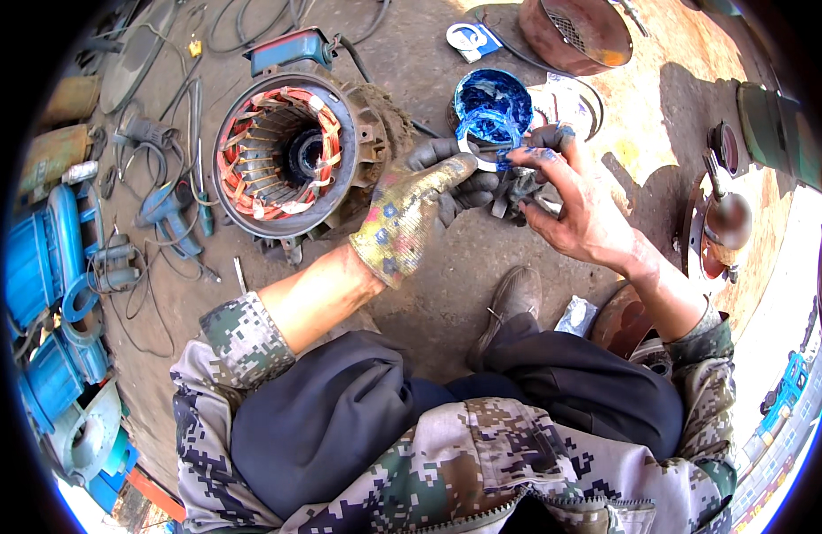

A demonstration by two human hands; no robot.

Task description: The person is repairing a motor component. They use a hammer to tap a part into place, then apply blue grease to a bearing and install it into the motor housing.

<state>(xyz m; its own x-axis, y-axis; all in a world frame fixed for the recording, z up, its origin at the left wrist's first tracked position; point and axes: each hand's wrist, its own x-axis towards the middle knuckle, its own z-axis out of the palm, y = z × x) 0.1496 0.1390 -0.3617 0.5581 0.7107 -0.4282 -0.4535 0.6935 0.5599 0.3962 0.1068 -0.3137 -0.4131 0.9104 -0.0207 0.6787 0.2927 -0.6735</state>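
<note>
Between my hands, in front of a tub of blue grease [464,92], is a pale metal ring [489,165] smeared with that grease. My left hand [402,209], in a worn patterned glove with dark fingers, grips the ring's left side. The bare fingers of my right hand [593,209], stained blue at the tips, are bent against its right side. A dark, uneven object shows just below the ring, partly hidden by my fingers. Left of my gloved hand lies an electric motor housing [368,133], its open end facing me, with red-wrapped windings [239,169] inside.
A rusty round drum [576,36] stands beyond the tub, near a white ring on a blue packet [471,40]. Cables, a blue power tool [169,214] and blue motor parts [37,267] crowd the left. At right lies a rusty flanged part [700,236].
</note>
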